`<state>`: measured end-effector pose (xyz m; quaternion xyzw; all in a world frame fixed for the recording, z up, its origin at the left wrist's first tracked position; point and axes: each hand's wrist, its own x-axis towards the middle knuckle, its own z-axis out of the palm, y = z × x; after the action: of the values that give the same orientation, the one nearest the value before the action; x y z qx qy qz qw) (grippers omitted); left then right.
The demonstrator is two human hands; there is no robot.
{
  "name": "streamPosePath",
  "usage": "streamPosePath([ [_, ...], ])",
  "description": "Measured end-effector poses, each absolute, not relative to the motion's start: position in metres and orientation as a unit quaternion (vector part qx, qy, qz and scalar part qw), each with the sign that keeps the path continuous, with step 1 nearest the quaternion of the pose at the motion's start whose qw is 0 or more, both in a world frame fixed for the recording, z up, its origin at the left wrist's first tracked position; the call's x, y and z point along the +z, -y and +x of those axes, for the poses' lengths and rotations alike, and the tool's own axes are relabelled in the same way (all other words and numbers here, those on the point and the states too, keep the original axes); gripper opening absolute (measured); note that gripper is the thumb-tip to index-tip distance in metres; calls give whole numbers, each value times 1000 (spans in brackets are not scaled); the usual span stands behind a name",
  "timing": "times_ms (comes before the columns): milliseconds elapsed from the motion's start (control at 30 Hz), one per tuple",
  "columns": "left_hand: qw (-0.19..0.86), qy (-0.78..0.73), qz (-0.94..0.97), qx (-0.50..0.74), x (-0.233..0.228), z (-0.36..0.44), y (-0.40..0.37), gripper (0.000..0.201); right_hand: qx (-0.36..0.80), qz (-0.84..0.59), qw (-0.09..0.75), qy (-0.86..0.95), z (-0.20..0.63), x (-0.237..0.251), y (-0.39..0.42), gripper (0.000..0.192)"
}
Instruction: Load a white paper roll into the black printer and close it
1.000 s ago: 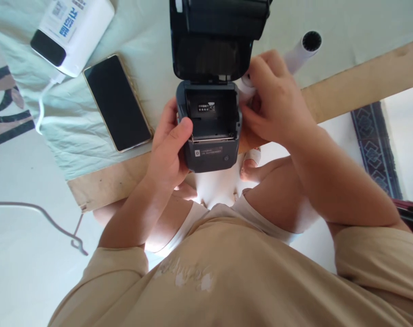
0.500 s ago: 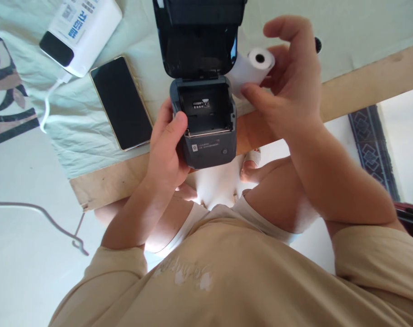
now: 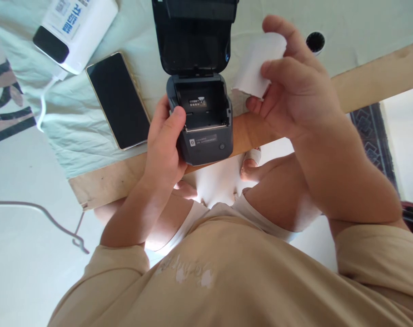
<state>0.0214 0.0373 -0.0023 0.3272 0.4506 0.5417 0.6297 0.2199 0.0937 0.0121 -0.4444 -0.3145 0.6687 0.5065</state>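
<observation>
A dark grey portable label printer (image 3: 206, 147) is held at the table's front edge by my left hand (image 3: 167, 141), its thumb over the printer's left rim. The black lid (image 3: 194, 43) of the printer stands raised, and the paper bay below it holds no roll. To the right of the printer, my right hand (image 3: 295, 81) grips a white paper roll (image 3: 257, 63) between thumb and fingers. The roll's loose end faces the printer, and its core is out of sight. Some right-hand fingers are partly hidden behind the roll.
A smartphone (image 3: 119, 100) with a dark screen lies left of the printer. Beyond it is a white device (image 3: 80, 36) with a plugged-in white cable (image 3: 44, 102). A small black round object (image 3: 315, 42) stands right of my right hand. The table's wooden edge (image 3: 373, 72) borders the green cloth.
My right hand has turned the paper roll, so its core end no longer shows and the paper's loose edge does. The hand moved slightly right, uncovering the round object.
</observation>
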Motion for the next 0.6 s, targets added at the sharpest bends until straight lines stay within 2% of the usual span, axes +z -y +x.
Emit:
streamPosePath([
  [200, 616, -469, 331, 539, -3, 21, -37, 21, 648, -456, 521, 316, 217, 17, -91, 38],
  [467, 615, -482, 336, 526, -1, 22, -37, 29, 635, -459, 512, 352, 214, 21, -82, 53],
  [600, 622, -470, 333, 530, -3, 21, -37, 20, 634, -496, 495, 326, 216, 11, -90, 38],
])
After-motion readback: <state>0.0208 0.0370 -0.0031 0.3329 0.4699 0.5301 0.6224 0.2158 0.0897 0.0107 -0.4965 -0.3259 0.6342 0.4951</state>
